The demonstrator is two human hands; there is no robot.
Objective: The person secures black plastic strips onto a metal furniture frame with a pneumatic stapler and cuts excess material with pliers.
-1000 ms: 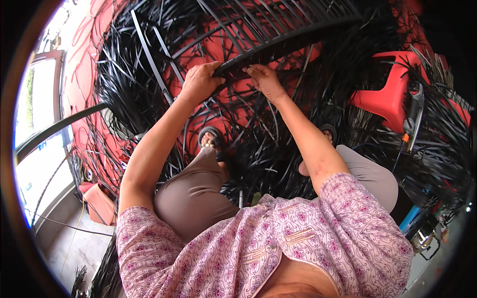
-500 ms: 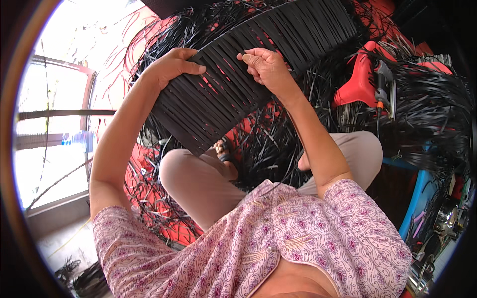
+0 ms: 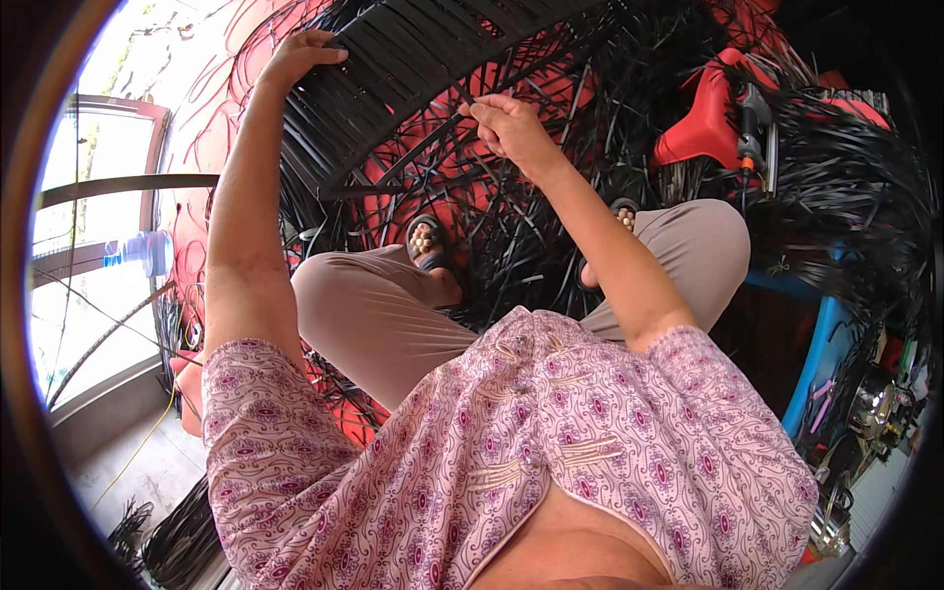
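Note:
A long black panel (image 3: 393, 61), covered with flat strips laid side by side, slants across the top of the view. My left hand (image 3: 300, 59) grips its left end, with the thumb on the face and the fingers over the far edge. To the right, just off the panel's near edge, my right hand (image 3: 513, 130) is closed in a pinch on a thin black strip (image 3: 458, 90) that leads toward the panel. Part of the panel runs out of view at the top.
Loose black strips (image 3: 511, 231) cover the red floor (image 3: 393, 147) around my sandalled feet. On the right are a red plastic stool (image 3: 703, 123), a tool with a dark grip (image 3: 752, 123), a heap of black strips (image 3: 855, 187) and a blue rim (image 3: 818, 364). A window (image 3: 108, 246) is at left.
The panel and my left hand have moved up and away, and the panel has tilted. My right hand has moved slightly down, off the panel's face, with a strip in its pinch. More red floor shows.

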